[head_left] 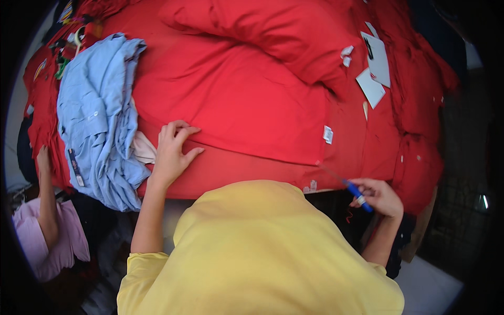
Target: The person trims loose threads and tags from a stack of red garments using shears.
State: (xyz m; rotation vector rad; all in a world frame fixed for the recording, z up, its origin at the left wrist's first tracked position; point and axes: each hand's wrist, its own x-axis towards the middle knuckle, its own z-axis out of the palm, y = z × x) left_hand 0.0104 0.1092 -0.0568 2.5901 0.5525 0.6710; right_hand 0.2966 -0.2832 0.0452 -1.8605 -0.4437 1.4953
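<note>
A red garment (252, 100) lies spread in front of me, with its near edge slanting across the table. My left hand (175, 148) rests on that edge, fingers bent, the thumb apart from them. In my right hand (380, 197), past the table's near edge, is a slim blue-handled tool (360, 196) with a thin shaft. Its tip points at the garment's near right corner; I cannot tell whether it touches. A small white label (328, 134) shows near that corner. Left of my left hand lies a crumpled light blue shirt (94, 115).
Bunched red cloth (273, 31) covers the far side of the table. At the right are a white clipboard (378, 65), a white card (370, 88) and more piled red garments (417, 168). A co-worker in a pink top (50, 231) is at the left, one hand (43, 159) on red cloth.
</note>
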